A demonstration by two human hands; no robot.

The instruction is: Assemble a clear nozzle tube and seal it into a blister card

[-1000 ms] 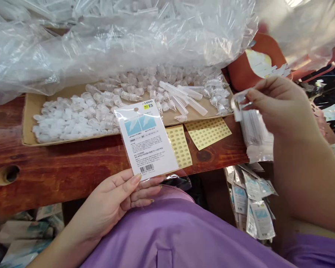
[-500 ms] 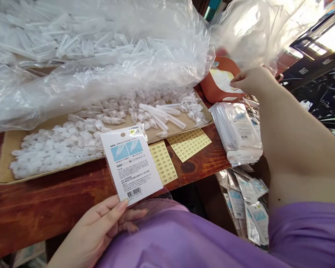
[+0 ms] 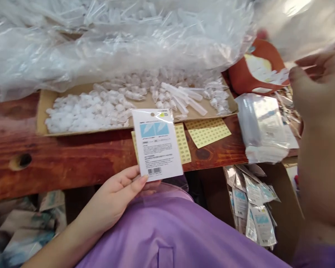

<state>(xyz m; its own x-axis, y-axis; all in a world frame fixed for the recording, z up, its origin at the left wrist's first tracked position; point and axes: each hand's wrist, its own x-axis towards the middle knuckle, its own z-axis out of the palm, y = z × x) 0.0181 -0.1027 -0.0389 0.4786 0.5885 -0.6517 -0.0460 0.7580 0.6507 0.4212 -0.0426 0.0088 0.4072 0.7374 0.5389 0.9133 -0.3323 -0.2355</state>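
Note:
My left hand (image 3: 115,197) is closed on the lower edge of a clear sleeve with a white printed card (image 3: 156,143), held upright over the wooden table's (image 3: 72,160) front edge, above my lap. At the right edge my right hand (image 3: 315,89) is raised and blurred. Its thumb and forefinger are apart with nothing seen between them. It hovers just right of a stack of clear sleeves (image 3: 261,126) lying on the table's right end.
A flat cardboard tray (image 3: 43,102) holds several white caps (image 3: 80,111) and clear tubes (image 3: 184,98). Yellow sticker sheets (image 3: 209,132) lie before it. A big plastic bag of tubes (image 3: 114,44) fills the back. A red dish (image 3: 240,74) sits back right; packed sleeves (image 3: 251,201) below.
My right hand set the stack of sleeves on the table's right end, reached to the red dish, then drew back to the right. The card in my left hand turned more upright.

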